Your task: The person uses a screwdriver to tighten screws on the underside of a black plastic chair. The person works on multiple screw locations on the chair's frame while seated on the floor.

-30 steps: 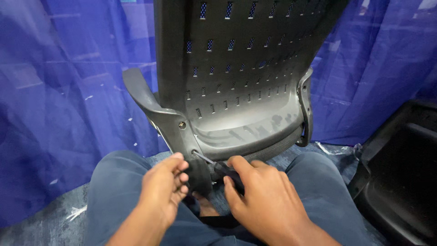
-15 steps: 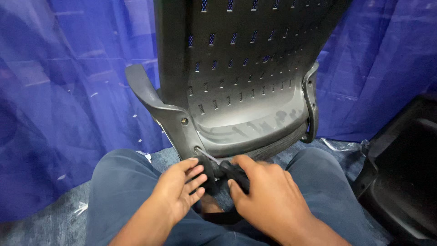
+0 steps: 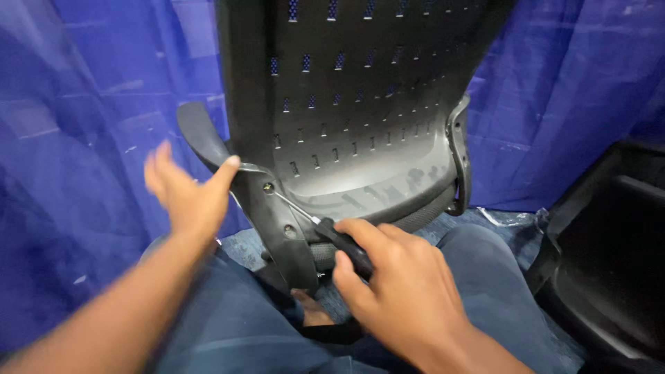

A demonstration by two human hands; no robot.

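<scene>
Steadying the chair back, open left hand thumbs its armrest bracket while right hand, closed round a screwdriver, sets tip in bracket's upper screw.

Right hand drives screwdriver into chair back bracket.

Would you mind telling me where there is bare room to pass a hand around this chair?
Open gap left of the armrest, before the blue curtain. Crowded at the bracket: right hand, screwdriver.
</scene>
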